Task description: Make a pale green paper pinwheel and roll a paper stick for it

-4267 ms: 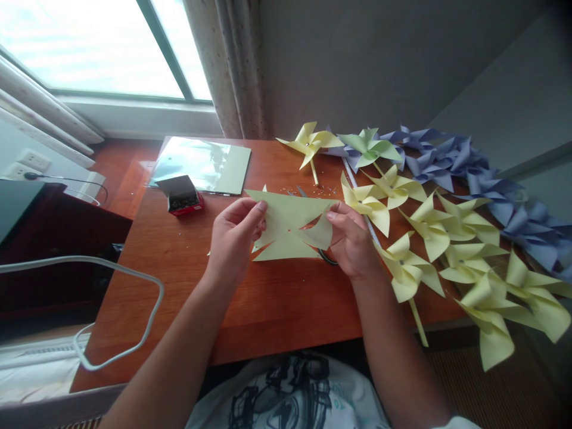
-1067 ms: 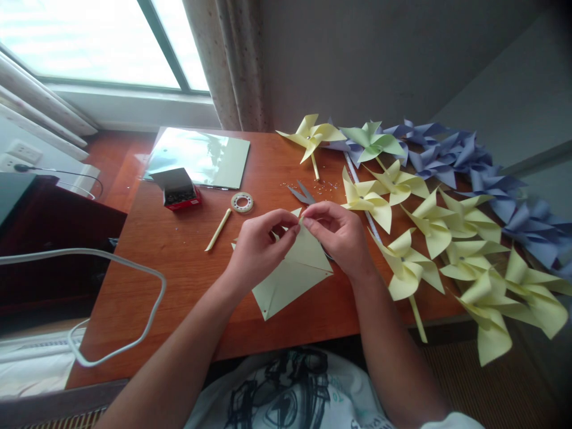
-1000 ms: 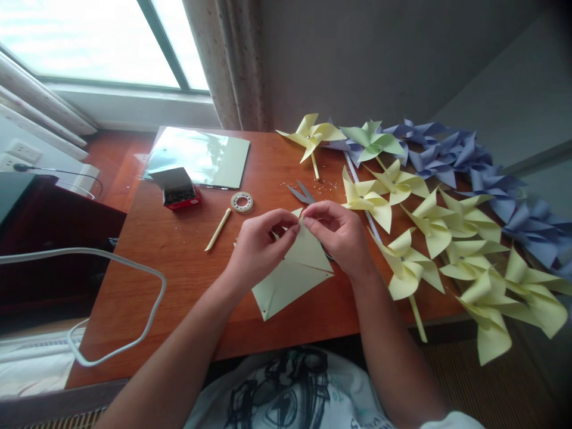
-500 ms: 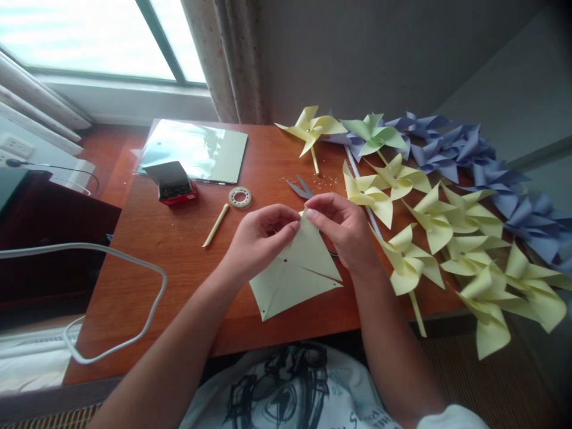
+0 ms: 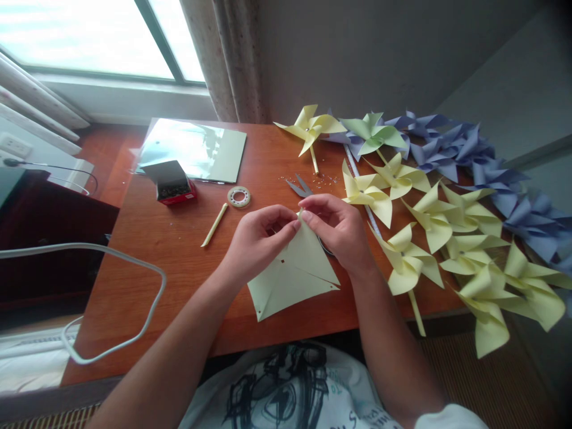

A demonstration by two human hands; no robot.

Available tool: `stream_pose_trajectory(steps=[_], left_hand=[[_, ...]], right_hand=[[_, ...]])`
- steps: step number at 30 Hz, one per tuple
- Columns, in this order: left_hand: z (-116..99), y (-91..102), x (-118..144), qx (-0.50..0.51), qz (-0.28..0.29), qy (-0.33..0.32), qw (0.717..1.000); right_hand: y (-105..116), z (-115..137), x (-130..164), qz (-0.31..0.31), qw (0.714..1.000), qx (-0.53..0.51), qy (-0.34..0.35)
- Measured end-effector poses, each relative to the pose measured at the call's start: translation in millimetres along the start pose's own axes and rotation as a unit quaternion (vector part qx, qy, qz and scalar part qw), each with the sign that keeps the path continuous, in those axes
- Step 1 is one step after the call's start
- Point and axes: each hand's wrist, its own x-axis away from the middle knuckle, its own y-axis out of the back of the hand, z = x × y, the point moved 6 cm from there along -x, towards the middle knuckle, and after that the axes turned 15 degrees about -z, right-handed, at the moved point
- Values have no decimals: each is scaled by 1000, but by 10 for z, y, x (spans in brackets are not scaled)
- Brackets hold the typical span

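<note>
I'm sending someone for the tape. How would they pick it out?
On the wooden table, look between the red box and the scissors. The tape is the small pale ring lying flat, just beyond the yellow stick.

Bright window [image 5: 84, 36], curtain [image 5: 223, 59], wooden table [image 5: 179, 256].

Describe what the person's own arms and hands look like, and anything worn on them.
Both the left hand and the right hand are bare: no gloves, rings, watch or bracelets show. The forearms are uncovered too. A white short sleeve edges the right upper arm, matching the white shirt with a black graphic print.
</note>
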Motion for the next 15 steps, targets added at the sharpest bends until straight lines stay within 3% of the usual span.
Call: stream_pose_trajectory(steps=[9,15], left_hand=[[-3,20,-9,-8,-8,-13,1000],[-34,25,-6,1,-24,5,1000]], right_hand=[[-32,148,18,9,994,20,111],[-38,151,21,17,993,8,118]])
